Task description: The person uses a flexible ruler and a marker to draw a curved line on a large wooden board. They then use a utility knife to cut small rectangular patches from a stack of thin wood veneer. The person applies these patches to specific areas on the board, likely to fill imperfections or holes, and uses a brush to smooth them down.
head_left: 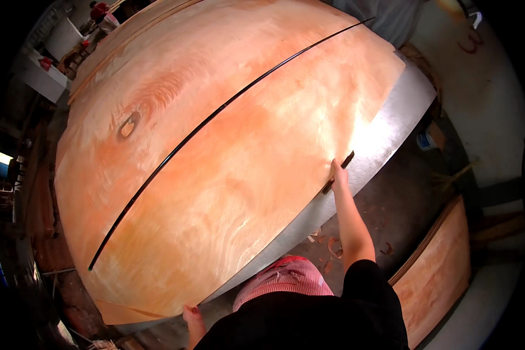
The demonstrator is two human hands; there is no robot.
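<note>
One dark strip (348, 158) in the right grip (339, 174) borders the plywood sheet (245, 157).

The left hand (193, 318) is at a corner of the sheet (245, 169); the right hand (339, 174) holds a strip (349, 157); a rod (222, 107) crosses the sheet.

There are two hands (192, 315) (339, 172), one dark bar (348, 158), one black rod (223, 107), one knot (128, 125).
</note>
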